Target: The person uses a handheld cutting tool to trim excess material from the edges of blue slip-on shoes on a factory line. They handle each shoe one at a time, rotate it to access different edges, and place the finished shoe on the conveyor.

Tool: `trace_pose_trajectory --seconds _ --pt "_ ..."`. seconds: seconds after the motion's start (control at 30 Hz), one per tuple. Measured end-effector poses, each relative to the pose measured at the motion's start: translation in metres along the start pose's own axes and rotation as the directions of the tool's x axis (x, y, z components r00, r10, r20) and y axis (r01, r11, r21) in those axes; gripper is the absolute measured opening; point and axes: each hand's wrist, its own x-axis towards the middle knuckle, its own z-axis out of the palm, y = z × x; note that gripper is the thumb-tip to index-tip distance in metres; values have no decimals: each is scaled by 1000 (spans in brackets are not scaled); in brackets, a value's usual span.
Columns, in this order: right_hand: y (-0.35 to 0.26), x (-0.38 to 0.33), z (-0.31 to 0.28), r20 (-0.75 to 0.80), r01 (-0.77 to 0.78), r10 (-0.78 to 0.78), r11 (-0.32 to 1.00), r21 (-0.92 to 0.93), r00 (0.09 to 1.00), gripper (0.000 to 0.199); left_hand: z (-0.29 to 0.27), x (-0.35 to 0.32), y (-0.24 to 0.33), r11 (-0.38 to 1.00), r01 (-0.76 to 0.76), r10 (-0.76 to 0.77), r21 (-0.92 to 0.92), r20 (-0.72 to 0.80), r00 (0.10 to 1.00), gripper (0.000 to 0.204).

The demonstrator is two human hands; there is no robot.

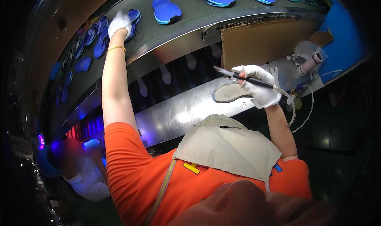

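1. Head view, hands: two, both in white gloves. The left hand [119, 24] reaches over the dark belt [189, 13], beside one blue sole [136, 19] that it partly hides; I cannot tell whether its fingers are apart or closed on anything.
2. The right hand [260, 89] has its fingers clamped on one black tool [258, 82] with a slim, paler front end pointing left.
3. One grey-topped sole [231, 93] lies on the metal ledge [170, 122], just beside and partly behind the right hand.
4. Three separate blue soles [166, 11] lie along the belt to the right of the left hand; further ones crowd the far right corner and the left side, overlapping too much to count.
5. Four pale elongated shapes [165, 75] show in the dark gap below the belt.
6. Beyond the right hand: one cardboard panel [262, 43] and one pinkish spool [309, 64].
7. One other person [89, 183] is at lower left.
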Motion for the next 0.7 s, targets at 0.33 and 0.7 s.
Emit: trace_pose_trajectory --seconds 0.33,0.7 --pt "14 -13 -15 55 -83 83 997 -8 995 22 -11 -70 -6 -11 194 16 -981 193 981 51" --pt "-2 2 7 171 -247 206 931 269 963 26 4 -332 97 -543 602 460 -586 393 796 94"
